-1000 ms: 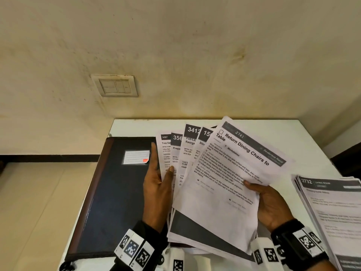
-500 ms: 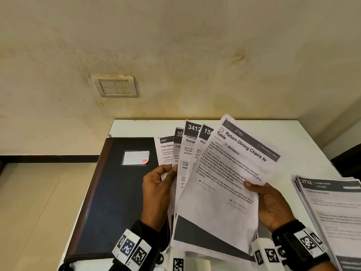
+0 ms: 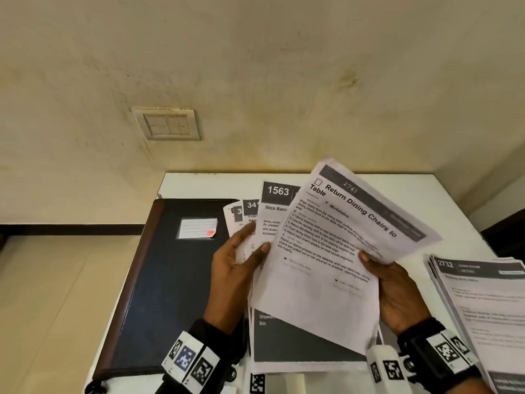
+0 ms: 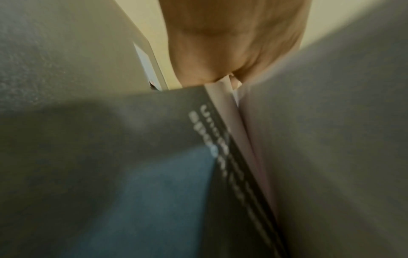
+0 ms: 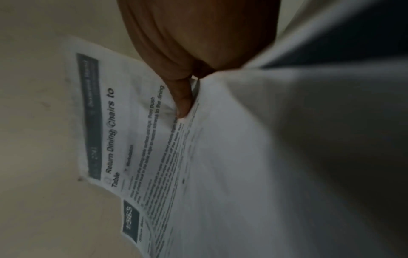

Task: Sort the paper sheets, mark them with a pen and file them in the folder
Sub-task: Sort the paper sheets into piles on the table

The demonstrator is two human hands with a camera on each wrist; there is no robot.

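Sorting looks to be the step in hand, and an early one: the dark blue, brown-edged folder (image 3: pixel 159 280) lies closed on the left of the white tabletop (image 3: pixel 210 183), its lined white label (image 3: pixel 198 228) facing up, so nothing shows as filed, and no pen appears in any view, so marking seems not yet begun.

Just right of the folder, the left hand (image 3: pixel 233 277) grips a fan of white printed paper sheets (image 3: pixel 272 220), thumb on the front face and the forefinger stretched up across them; the remaining fingers are hidden behind the paper. The left wrist view, blurred, shows only paper edges running up to the hand. The fanned sheets carry dark header blocks with white numbers, "1563" being the plainest, and overlap so each header peeks out past the next.

Further right, the front sheet headed "Return Dining Chairs to Table" (image 3: pixel 341 245) tilts clockwise away from the fan, lightly rumpled, with a checkbox showing no mark. The right hand (image 3: pixel 397 288) pinches its right edge, thumb pressed on the printed face and fingers behind, out of sight.

At the far right, a second stack of printed sheets (image 3: pixel 483 302), topped by "2732", rests on the table apart from both hands, probably a pile already separated or still waiting.
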